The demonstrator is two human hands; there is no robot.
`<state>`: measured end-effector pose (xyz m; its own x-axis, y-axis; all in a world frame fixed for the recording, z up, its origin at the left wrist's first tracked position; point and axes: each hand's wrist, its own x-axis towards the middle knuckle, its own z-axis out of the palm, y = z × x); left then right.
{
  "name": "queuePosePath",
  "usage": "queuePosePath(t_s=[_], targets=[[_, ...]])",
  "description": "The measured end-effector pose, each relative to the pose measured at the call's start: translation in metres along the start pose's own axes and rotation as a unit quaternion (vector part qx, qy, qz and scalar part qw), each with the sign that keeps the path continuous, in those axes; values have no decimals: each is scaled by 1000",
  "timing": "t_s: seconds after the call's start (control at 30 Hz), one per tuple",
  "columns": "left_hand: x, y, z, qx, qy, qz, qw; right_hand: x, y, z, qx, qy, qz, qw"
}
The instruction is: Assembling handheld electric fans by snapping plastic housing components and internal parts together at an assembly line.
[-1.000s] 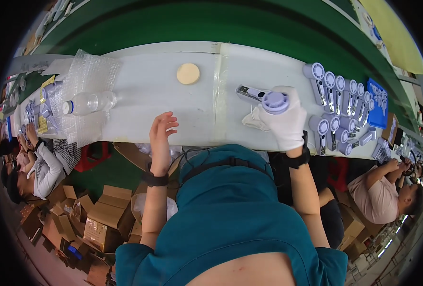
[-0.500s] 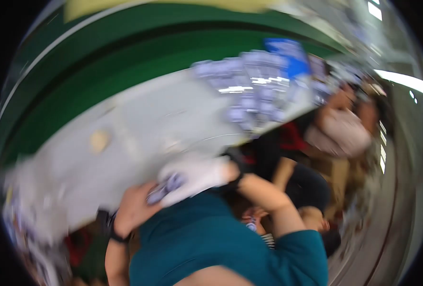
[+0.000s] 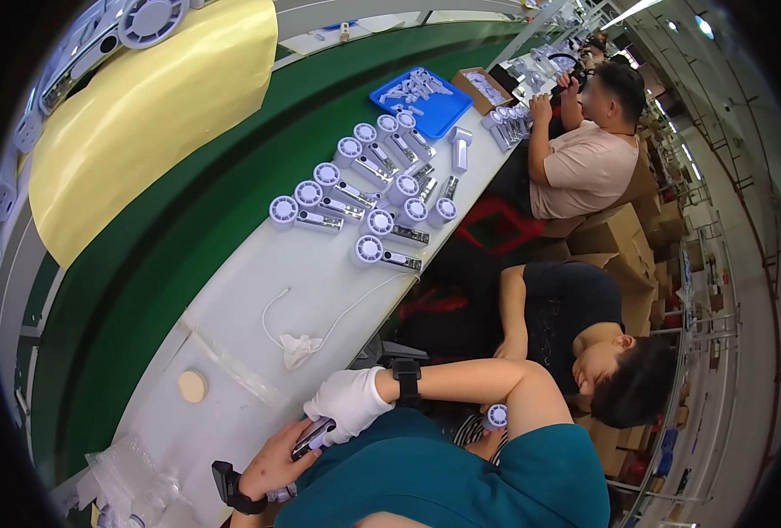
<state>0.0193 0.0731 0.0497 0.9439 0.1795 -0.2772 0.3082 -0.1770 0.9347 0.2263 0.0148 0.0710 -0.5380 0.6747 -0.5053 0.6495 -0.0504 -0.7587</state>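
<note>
Low in the view, close to my torso, a lavender handheld fan [image 3: 315, 437] lies between my two hands. The fingers of my bare left hand [image 3: 274, 459] close around its handle, where a dark strip shows in an open side. My right hand [image 3: 348, 407], in a white glove, is closed over the other end, and its fingertips are mostly hidden. Another lavender piece [image 3: 282, 493] shows beside my left wrist, partly covered. Black devices are strapped to both wrists.
Several lavender fans [image 3: 327, 174] with open handles stand in rows on the white table [image 3: 241, 290]. Beyond are a blue tray [image 3: 447, 114] of small parts and a cardboard box [image 3: 483, 88]. A cord, a white cloth [image 3: 300, 348], a cream disc [image 3: 192, 385] and plastic bags [image 3: 131, 480] lie nearer. Co-workers sit right.
The view has swung and sharpened from a blur, so the table runs more steeply. Both hands stay closed around the fan, now lower in the picture.
</note>
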Motion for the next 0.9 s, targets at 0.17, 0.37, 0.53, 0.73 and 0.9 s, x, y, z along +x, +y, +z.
queuePosePath(t_s=[0.17, 0.37, 0.53, 0.73, 0.9], targets=[[-13, 5, 7, 3, -13, -53, 999, 3, -2, 16, -3, 25, -8, 1000], [-21, -40, 30, 57, 52, 79, 994, 2, -5, 22, -11, 75, -49, 996], [-14, -11, 13, -4, 24, 17, 1000, -9, 0, 19, -40, 118, -52, 991], [-24, -15, 21, -55, 38, -9, 998, 1, -9, 17, -21, 90, -42, 995], [-32, -21, 29, -47, 57, 0, 997, 6, -12, 22, -35, 75, -40, 996]])
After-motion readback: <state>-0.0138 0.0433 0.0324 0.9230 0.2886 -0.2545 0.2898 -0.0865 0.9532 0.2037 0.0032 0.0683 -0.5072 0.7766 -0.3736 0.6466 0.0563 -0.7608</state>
